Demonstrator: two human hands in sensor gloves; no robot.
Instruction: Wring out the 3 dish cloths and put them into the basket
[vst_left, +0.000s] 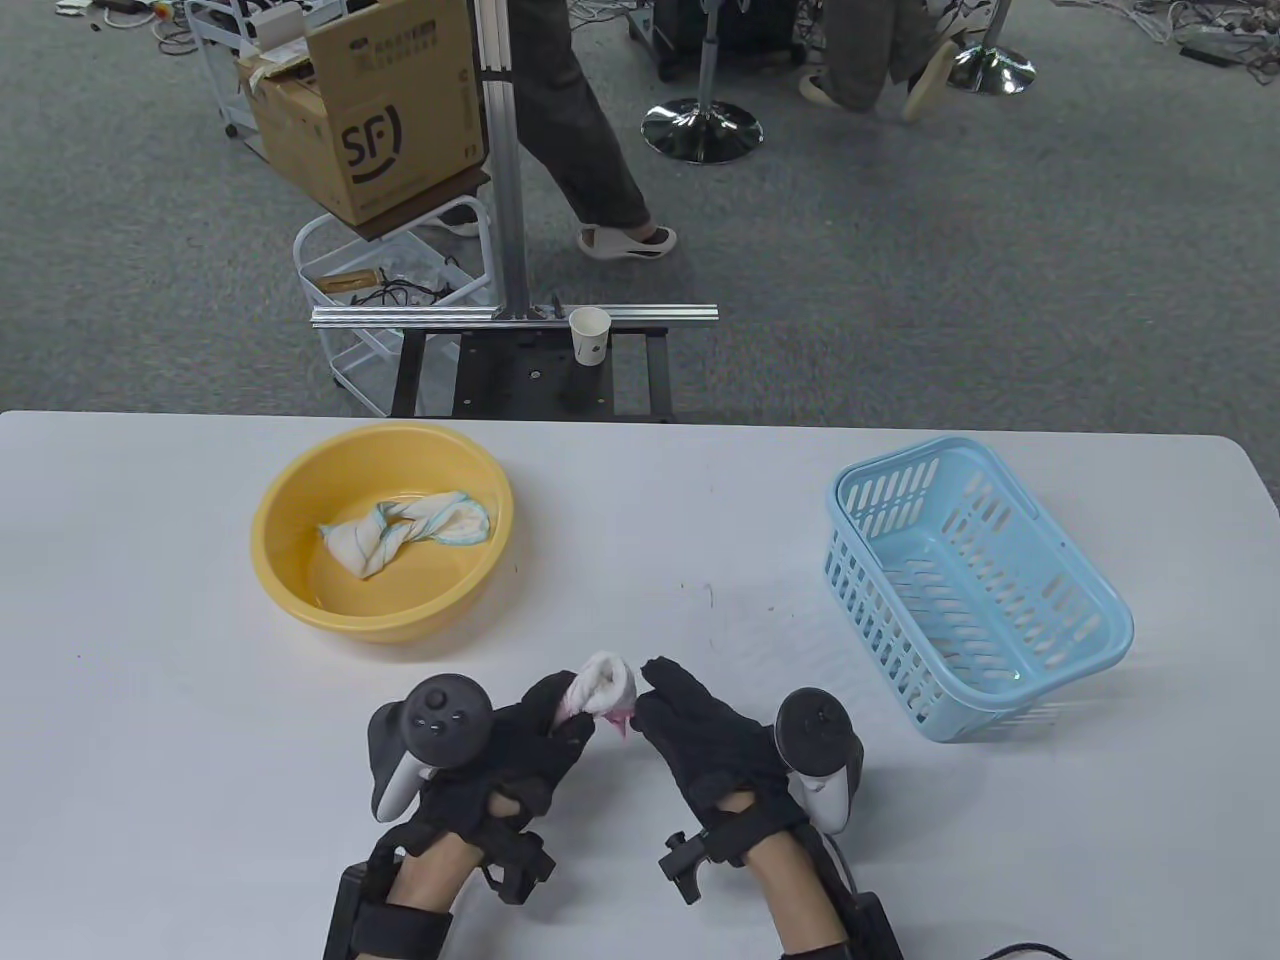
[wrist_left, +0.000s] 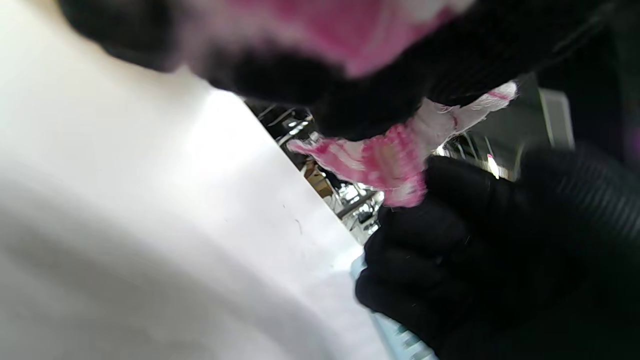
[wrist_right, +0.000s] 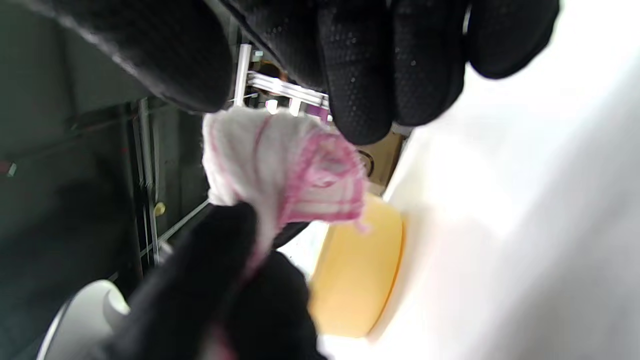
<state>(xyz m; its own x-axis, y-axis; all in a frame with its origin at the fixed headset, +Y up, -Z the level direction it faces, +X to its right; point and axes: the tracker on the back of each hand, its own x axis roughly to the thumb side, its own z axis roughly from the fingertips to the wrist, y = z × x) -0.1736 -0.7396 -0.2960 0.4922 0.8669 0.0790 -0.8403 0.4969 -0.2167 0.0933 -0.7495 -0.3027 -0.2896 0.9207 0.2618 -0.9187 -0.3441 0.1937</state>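
Observation:
My left hand (vst_left: 560, 715) grips a bunched pink-and-white dish cloth (vst_left: 606, 684) low over the table's near middle. The cloth (wrist_right: 260, 160) sticks up out of those fingers. My right hand (vst_left: 668, 695) is just to the right of it, thumb and fingers spread apart, one fingertip (wrist_right: 360, 120) touching the cloth's top. A pink corner (wrist_left: 395, 165) hangs between the two hands. At the left, a twisted white-and-blue cloth (vst_left: 405, 528) lies in a yellow basin (vst_left: 300, 480). A light blue slotted basket (vst_left: 1000, 480) stands at the right, only its floor showing inside.
The white table (vst_left: 150, 700) ends at its far edge, with a metal frame and a paper cup (vst_left: 589, 335) beyond it. Further back are a cart with a cardboard box (vst_left: 370, 120) and a person's legs (vst_left: 590, 150).

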